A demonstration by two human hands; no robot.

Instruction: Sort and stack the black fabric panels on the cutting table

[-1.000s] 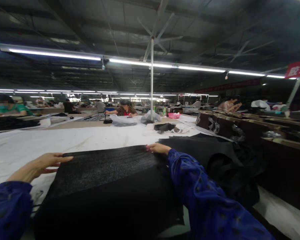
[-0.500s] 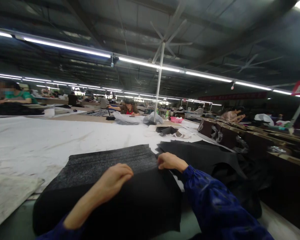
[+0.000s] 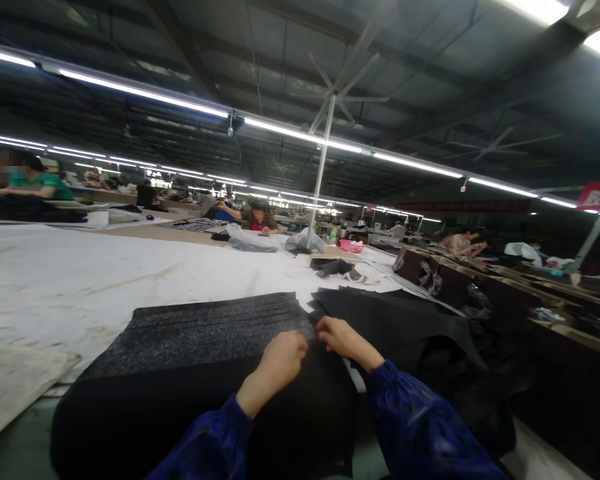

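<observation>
Black fabric lies at the near edge of the worktable, below the wearer, its near part hanging in a rounded fold over a pale green surface. A speckled dark-grey band runs along its far part. Both forearms wear blue sleeves. The left hand is over the fabric near its right edge, fingers curled and bunched toward the thumb; whether cloth is caught between them I cannot tell. Just beside it, the right hand is at that edge, thumb and forefinger close together, the other fingers bent under; again, I cannot tell whether they pinch anything.

At the left lies a stained off-white sheet. To the right of the fabric, more black pieces overlap in a loose spread, next to a row of dark brown panels bearing clear plastic. Beyond the hands stretches a white table covering, with dark scraps, a greyish plastic bag at the foot of a pole, and a pink basin. Farther off, a co-worker in red and patterned clothing leans over the table, and another in green is at the far left. Strip lights cross overhead.
</observation>
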